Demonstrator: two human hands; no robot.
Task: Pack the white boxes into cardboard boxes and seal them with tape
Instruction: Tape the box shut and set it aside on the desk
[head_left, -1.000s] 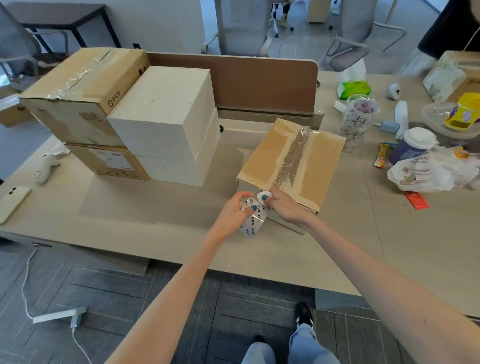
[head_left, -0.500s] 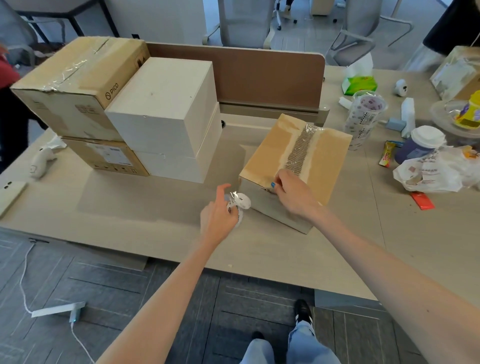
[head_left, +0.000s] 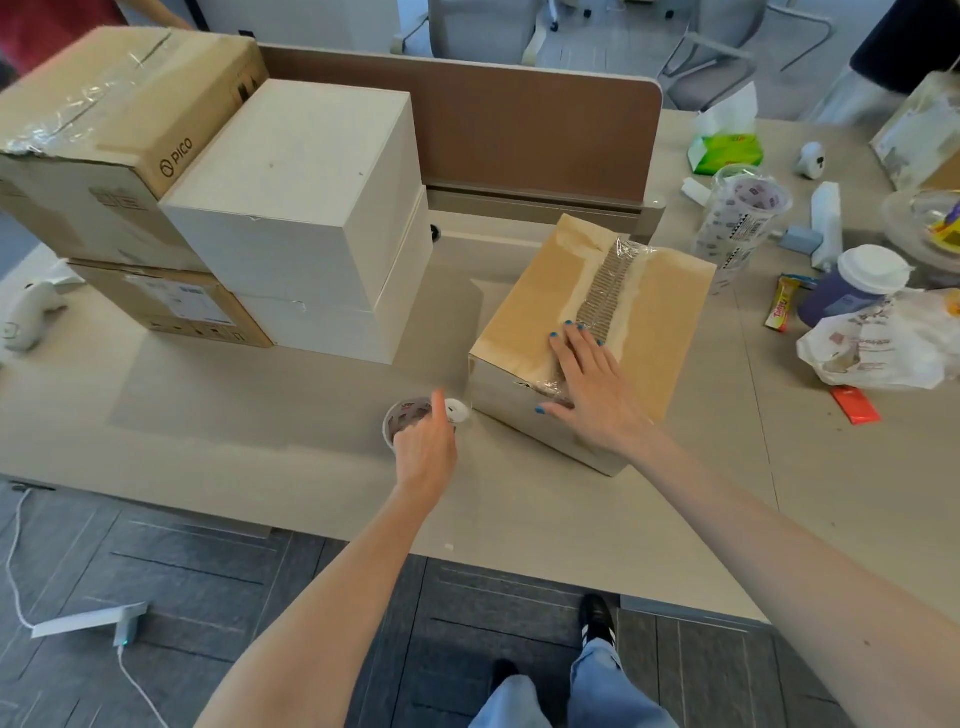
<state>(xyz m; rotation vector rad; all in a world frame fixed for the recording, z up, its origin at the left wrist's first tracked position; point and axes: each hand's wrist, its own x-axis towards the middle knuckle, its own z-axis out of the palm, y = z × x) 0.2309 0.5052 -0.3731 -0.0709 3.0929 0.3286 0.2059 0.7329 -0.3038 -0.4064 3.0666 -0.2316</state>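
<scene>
Cardboard box (head_left: 644, 332) mid-desk toward front edge; right hand (head_left: 592, 384) flat, fingers spread, pressing its top seam. Left hand (head_left: 423, 447) grips tape roll (head_left: 405, 418) on desk (head_left: 260, 415).

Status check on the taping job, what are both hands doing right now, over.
Left hand holds tape roll on the desk. Right hand flat, pressing tape on the cardboard box. Two white boxes stacked unpacked. Nothing blocking.
</scene>
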